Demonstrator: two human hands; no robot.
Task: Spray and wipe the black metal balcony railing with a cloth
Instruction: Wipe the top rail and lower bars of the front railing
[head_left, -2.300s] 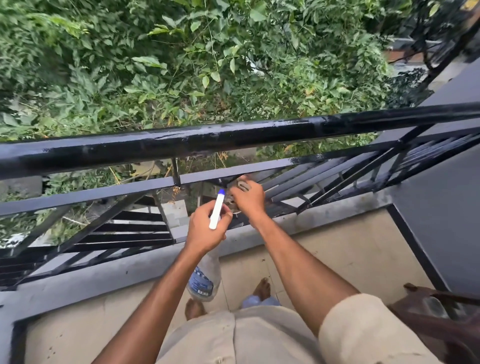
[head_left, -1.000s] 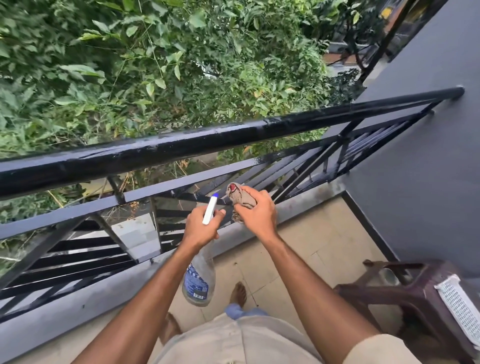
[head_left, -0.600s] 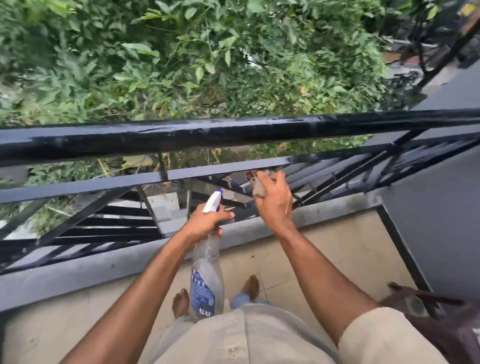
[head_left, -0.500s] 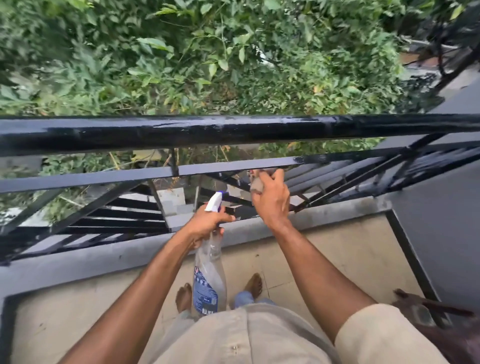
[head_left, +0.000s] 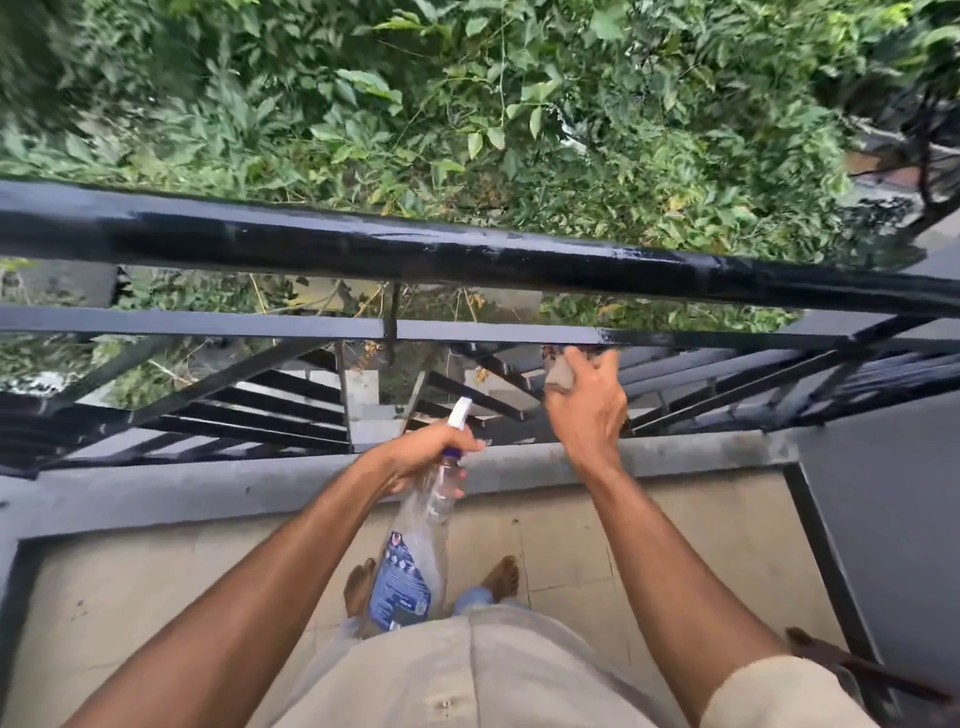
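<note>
Dense green foliage filled the view beyond the black railing. Over the tiled floor, the left hand gripped one clear spray bottle by its neck. The right hand clutched one cloth against the railing, just under its flat second rail. Two bare feet stood below.

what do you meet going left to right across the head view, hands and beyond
left hand gripping the spray bottle → right hand holding the cloth at the railing → brown chair, cut off at the right edge
</note>
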